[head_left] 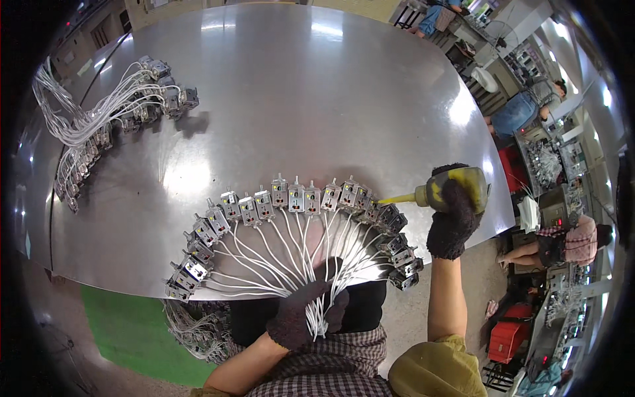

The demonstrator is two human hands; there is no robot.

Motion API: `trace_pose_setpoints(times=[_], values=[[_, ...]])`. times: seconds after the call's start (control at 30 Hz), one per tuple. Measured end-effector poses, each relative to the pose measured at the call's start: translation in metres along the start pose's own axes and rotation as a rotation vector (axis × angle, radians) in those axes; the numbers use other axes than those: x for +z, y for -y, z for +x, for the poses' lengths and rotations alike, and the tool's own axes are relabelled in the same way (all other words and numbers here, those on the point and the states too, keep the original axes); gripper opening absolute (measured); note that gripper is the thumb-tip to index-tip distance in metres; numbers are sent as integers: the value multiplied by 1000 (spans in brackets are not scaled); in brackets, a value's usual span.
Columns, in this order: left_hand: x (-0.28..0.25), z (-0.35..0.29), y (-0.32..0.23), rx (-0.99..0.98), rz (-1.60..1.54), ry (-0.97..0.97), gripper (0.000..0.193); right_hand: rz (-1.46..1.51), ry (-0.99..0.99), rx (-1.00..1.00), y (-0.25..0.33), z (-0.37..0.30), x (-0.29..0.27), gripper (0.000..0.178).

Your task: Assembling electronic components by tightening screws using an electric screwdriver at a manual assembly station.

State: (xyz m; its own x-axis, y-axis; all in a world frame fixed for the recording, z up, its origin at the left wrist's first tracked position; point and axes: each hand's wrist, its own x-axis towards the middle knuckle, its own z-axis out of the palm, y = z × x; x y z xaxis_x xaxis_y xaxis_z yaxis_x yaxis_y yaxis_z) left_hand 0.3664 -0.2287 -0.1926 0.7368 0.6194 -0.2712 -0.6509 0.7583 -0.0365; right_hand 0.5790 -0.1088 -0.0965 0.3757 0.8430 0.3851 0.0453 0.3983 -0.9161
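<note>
A dark knitted glove covers each hand. My left hand (296,316), near the table's front edge, is closed round a bundle of white cables (317,324). From it the cables fan out to several small metal box-shaped units with short shafts (296,196), which lie in an arc on the table. On the right, my right hand (453,228) grips a squeeze bottle (434,196) with yellowish liquid. The bottle is tilted on its side, and its long yellow nozzle (398,198) points left, its tip close to the units on the arc's right side.
The shiny metal table (278,106) carries a second bunch of cabled units (132,106) at the far left. More cables and units (198,327) hang below the front edge, above a green mat (126,331). Other people (579,239) and cluttered benches stand at the right.
</note>
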Motion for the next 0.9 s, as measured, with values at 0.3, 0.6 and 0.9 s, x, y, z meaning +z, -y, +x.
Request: trace_pose_setpoints(times=[0.3,0.6,0.9], values=[[10,0,1,64,113,-89,44,143,-76,57,2,3,-35,33],[21,3,0,50,82,-167,41,18,-120,-8,2,-3,-29,25],[12,2,1,54,127,-106,45,130,-173,36,5,-7,-54,29]])
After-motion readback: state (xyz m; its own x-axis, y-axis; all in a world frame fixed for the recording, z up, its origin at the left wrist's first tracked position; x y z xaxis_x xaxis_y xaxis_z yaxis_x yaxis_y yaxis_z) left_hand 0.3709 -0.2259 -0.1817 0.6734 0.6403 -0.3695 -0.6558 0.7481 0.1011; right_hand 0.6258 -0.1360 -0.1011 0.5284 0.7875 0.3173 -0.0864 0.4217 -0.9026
